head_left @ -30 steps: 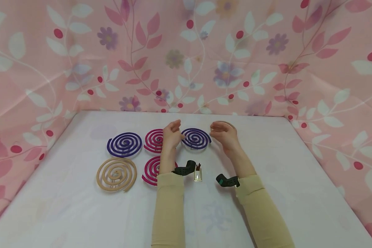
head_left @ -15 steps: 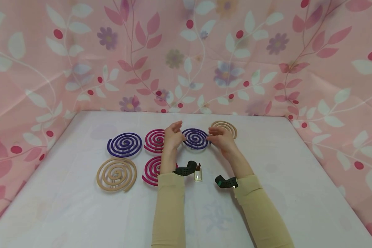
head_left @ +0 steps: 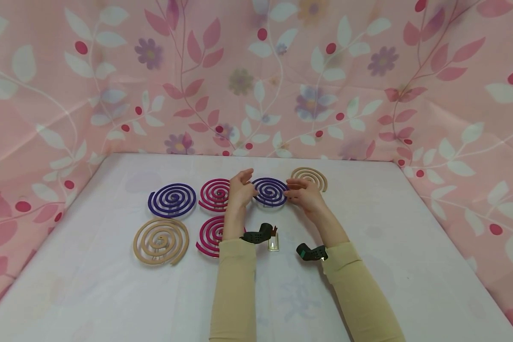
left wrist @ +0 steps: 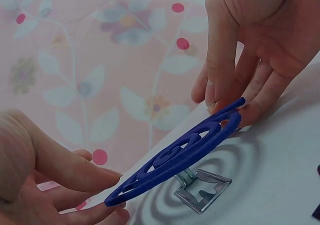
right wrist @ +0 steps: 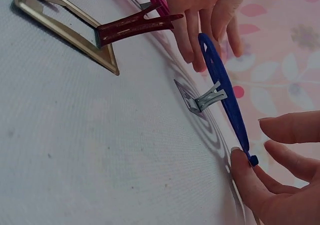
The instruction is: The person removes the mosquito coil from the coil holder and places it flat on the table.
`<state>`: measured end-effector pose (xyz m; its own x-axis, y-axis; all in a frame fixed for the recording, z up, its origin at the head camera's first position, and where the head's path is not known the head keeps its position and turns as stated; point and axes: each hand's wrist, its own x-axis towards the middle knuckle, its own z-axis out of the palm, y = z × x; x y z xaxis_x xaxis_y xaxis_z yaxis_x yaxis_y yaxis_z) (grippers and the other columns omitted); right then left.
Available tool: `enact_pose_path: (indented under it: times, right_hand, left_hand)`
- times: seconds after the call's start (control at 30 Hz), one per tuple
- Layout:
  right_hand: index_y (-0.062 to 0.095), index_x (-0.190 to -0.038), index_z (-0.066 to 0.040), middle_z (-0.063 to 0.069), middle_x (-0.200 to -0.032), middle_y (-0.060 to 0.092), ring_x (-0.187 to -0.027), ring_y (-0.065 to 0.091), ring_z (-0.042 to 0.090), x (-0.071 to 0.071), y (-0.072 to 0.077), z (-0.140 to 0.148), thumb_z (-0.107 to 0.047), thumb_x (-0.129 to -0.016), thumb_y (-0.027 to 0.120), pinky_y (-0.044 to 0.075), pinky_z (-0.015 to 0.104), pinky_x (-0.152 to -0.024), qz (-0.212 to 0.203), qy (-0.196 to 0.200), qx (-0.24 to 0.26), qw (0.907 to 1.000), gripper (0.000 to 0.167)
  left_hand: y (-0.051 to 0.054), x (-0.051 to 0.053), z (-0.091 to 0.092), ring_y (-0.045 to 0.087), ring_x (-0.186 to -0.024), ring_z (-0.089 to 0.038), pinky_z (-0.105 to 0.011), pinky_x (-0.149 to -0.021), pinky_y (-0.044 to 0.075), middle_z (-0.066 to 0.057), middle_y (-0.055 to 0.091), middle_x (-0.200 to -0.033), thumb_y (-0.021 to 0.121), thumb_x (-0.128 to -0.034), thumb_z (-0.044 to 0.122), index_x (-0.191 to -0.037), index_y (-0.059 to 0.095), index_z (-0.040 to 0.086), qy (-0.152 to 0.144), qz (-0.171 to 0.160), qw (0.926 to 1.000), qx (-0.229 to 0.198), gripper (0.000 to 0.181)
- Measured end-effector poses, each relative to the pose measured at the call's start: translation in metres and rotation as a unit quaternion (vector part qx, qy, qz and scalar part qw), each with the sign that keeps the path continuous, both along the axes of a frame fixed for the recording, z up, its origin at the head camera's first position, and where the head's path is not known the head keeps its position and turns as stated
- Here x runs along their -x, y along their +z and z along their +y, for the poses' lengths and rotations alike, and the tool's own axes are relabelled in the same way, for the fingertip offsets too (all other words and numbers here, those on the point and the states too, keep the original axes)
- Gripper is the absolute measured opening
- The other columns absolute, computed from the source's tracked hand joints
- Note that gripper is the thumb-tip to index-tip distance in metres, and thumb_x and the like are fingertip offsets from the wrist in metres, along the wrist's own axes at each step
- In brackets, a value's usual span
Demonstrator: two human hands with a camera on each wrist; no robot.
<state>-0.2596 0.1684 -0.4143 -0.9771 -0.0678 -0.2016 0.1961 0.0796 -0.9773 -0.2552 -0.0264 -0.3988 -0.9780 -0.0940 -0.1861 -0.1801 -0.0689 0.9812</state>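
Note:
In the head view a dark blue spiral mosquito coil lies between the two hands. It sits raised on a small metal clip stand, whose base rests on the table. My left hand is at the coil's left edge, fingers extended, thumb just above the rim in the left wrist view. At the opposite edge my right hand touches the outer end of the coil with a fingertip; its other fingers are spread apart from it in the right wrist view. Neither hand curls round the coil.
Left stand a second blue coil, a tan coil and two magenta coils, the far one and near one partly behind the left arm. Another tan coil is behind my right hand. A stand with a red clip stands nearer.
My right hand has moved left from the tan coil at the back right to the blue coil's right edge, uncovering the tan coil. My left hand has shifted slightly right.

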Motion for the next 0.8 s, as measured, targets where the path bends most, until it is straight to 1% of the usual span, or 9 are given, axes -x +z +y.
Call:
enact_pose_path:
  times: [0.17, 0.33, 0.47, 0.57, 0.7, 0.8]
  right_hand:
    - [0.047, -0.14, 0.01, 0.027, -0.137, 0.052, -0.091, 0.063, 0.01, 0.0002, -0.0005, -0.0003, 0.008, -0.091, 0.061, 0.057, 0.024, -0.082, -0.001, 0.001, 0.002, 1.0, 0.051]
    - [0.048, -0.14, 0.01, 0.028, -0.138, 0.052, -0.09, 0.062, 0.009, -0.0001, -0.0006, -0.0001, 0.008, -0.091, 0.061, 0.057, 0.025, -0.085, -0.007, 0.0, -0.002, 1.0, 0.05]
    - [0.05, -0.139, 0.009, 0.028, -0.138, 0.052, -0.092, 0.062, 0.011, -0.0003, -0.0008, 0.0, 0.007, -0.091, 0.062, 0.056, 0.027, -0.089, -0.01, 0.0, 0.0, 1.0, 0.049]
    - [0.051, -0.138, 0.009, 0.027, -0.138, 0.053, -0.094, 0.062, 0.011, -0.0007, -0.0009, -0.0003, 0.008, -0.091, 0.061, 0.056, 0.028, -0.091, -0.01, -0.001, 0.005, 0.9999, 0.048]
    - [0.051, -0.137, 0.009, 0.027, -0.137, 0.053, -0.095, 0.062, 0.012, -0.0009, -0.0013, -0.0005, 0.008, -0.092, 0.06, 0.056, 0.03, -0.092, -0.007, -0.002, 0.009, 0.9999, 0.046]
    - [0.052, -0.136, 0.01, 0.027, -0.138, 0.053, -0.095, 0.063, 0.012, -0.0005, -0.0017, -0.0004, 0.009, -0.091, 0.06, 0.057, 0.029, -0.091, -0.005, -0.001, 0.011, 0.9999, 0.046]
  left_hand:
    - [-0.0004, 0.0, -0.0004, 0.04, -0.142, -0.035, -0.045, -0.101, 0.05, -0.017, 0.046, -0.152, 0.051, -0.0778, -0.021, -0.14, 0.056, 0.007, -0.001, -0.004, 1.0, -0.002, 0.069]
    - [-0.0005, 0.0002, -0.0012, 0.043, -0.14, -0.035, -0.045, -0.103, 0.049, -0.016, 0.048, -0.151, 0.053, -0.0786, -0.019, -0.142, 0.055, 0.008, -0.005, -0.013, 0.9999, 0.005, 0.069]
    - [0.0012, -0.0007, -0.0009, 0.044, -0.139, -0.035, -0.038, -0.093, 0.049, -0.015, 0.049, -0.15, 0.052, -0.0786, -0.018, -0.143, 0.054, 0.01, -0.006, -0.019, 0.9998, 0.005, 0.07]
    - [0.0022, -0.0011, -0.0007, 0.045, -0.139, -0.034, -0.034, -0.084, 0.047, -0.016, 0.049, -0.15, 0.051, -0.0784, -0.018, -0.144, 0.052, 0.009, -0.006, -0.02, 0.9998, 0.004, 0.071]
    - [0.0013, -0.0004, -0.0013, 0.046, -0.138, -0.034, -0.031, -0.079, 0.048, -0.017, 0.048, -0.151, 0.05, -0.0796, -0.018, -0.145, 0.05, 0.007, -0.011, -0.02, 0.9997, 0.006, 0.07]
    - [0.0005, 0.0001, -0.0017, 0.048, -0.136, -0.033, -0.029, -0.075, 0.049, -0.017, 0.048, -0.151, 0.05, -0.0806, -0.018, -0.145, 0.05, 0.006, -0.014, -0.022, 0.9997, 0.004, 0.069]
